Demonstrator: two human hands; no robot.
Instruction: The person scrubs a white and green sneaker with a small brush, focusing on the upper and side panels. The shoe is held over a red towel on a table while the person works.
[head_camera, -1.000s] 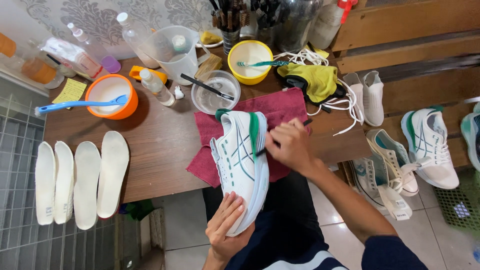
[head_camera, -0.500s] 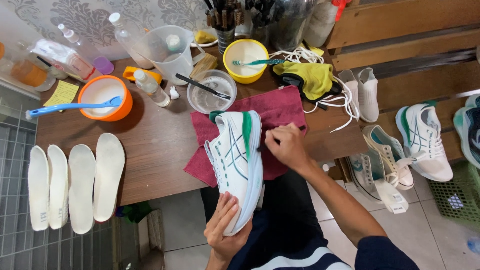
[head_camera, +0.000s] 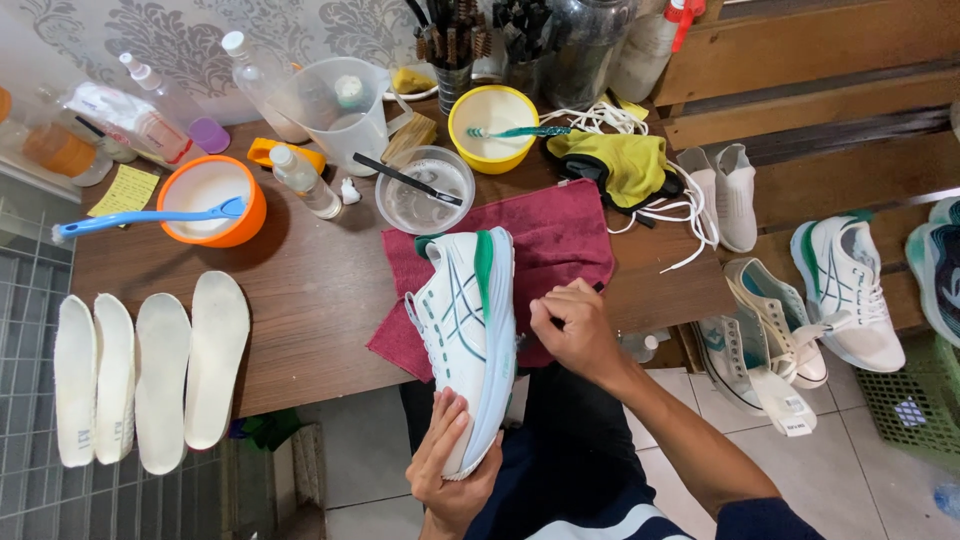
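- While the white sneaker with green trim (head_camera: 465, 335) lies on its side, heel on the maroon cloth (head_camera: 560, 245) and toe out past the near edge of the wooden table (head_camera: 310, 290), the left hand (head_camera: 450, 470) cups its toe from below, fingers curled around the sole.
- The right hand (head_camera: 575, 330) is closed in a loose fist against the sneaker's sole edge; whether it pinches something small there cannot be told.
- Beyond the cloth stands a clear bowl (head_camera: 425, 190) with a dark brush across it, and beside that a yellow bowl (head_camera: 492, 125) holding a teal toothbrush.
- To the left sits an orange bowl (head_camera: 210, 200) with a blue brush (head_camera: 140, 218) resting over its rim, a small squeeze bottle (head_camera: 305, 180) just beside it, and a clear measuring jug (head_camera: 335, 110) behind.
- Four white insoles (head_camera: 140, 370) lie side by side at the table's left end.
- A yellow cloth (head_camera: 625, 160) and loose white laces (head_camera: 690, 215) lie at the table's right end.
- More sneakers (head_camera: 830, 290) rest on the floor and bench to the right.
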